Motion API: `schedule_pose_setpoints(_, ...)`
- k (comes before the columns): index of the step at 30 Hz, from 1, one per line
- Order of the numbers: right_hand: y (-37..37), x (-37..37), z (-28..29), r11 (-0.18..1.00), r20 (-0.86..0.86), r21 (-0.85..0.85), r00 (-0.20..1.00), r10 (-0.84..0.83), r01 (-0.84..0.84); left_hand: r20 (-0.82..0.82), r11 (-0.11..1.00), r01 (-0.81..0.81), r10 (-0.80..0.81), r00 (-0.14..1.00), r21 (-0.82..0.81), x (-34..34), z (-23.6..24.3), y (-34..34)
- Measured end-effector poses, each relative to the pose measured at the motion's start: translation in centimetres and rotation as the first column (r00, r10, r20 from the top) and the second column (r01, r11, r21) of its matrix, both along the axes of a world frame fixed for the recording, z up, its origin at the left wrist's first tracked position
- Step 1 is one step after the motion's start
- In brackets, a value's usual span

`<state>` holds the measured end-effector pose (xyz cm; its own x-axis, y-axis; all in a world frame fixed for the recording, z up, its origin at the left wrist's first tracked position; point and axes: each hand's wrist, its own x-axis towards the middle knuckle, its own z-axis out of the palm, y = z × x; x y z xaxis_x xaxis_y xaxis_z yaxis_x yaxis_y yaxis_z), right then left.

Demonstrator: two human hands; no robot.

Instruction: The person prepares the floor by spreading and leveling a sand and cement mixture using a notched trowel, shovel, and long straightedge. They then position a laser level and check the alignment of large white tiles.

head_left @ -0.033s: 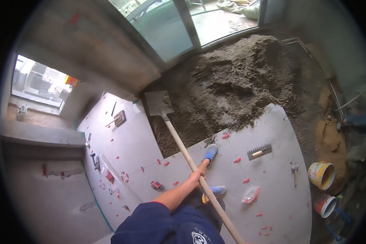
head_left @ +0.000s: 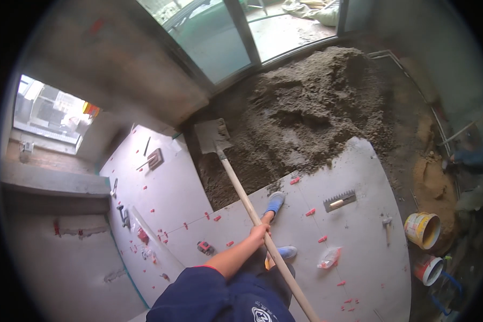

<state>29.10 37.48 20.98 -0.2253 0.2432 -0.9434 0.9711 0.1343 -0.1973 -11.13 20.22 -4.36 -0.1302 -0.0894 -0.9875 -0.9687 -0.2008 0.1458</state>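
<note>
My left hand (head_left: pixel 260 233) is closed round the long wooden handle of a shovel (head_left: pixel 247 201). The handle runs from the lower edge up and to the left. Its metal blade (head_left: pixel 212 134) lies at the left side of a heap of damp grey mortar (head_left: pixel 311 107), beyond the edge of the laid pale tiles (head_left: pixel 236 220). My right hand is out of view; the handle's near end leaves the picture at the bottom. My blue shoes stand on the tiles beside the handle.
Red levelling clips (head_left: pixel 310 212) line the tile joints. A notched trowel (head_left: pixel 339 201), a hammer (head_left: pixel 387 228), a plastic bag (head_left: pixel 329 257) and a red-black tool (head_left: pixel 205 247) lie on the tiles. Two buckets (head_left: pixel 423 231) stand at right. Glass doors (head_left: pixel 212 45) border the heap.
The shovel blade has shifted slightly right, toward the heap. The view has moved a little; my left hand keeps its grip on the handle.
</note>
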Motion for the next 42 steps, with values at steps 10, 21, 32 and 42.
schedule_pose_setpoints(10,0.1,2.8,12.2,0.893,0.133,0.45,0.989,-0.069,0.001,0.084,0.938,0.243,-0.271,0.959,0.247,6.8,-0.1,17.5)
schedule_pose_setpoints(21,5.1,-9.9,7.5,0.903,0.281,0.416,0.96,-0.015,-0.108,0.107,0.939,0.273,-0.299,0.948,0.209,-0.6,-6.9,23.2)
schedule_pose_setpoints(32,-10.1,-12.4,-8.6,0.905,0.03,0.339,0.958,-0.284,0.258,0.04,0.811,0.569,-0.578,0.815,0.137,-12.1,-14.5,14.8)
schedule_pose_setpoints(42,-15.1,0.0,-13.3,0.899,-0.158,0.342,0.96,-0.232,0.273,0.036,0.896,0.44,-0.442,0.896,0.064,-8.5,-11.3,8.9)
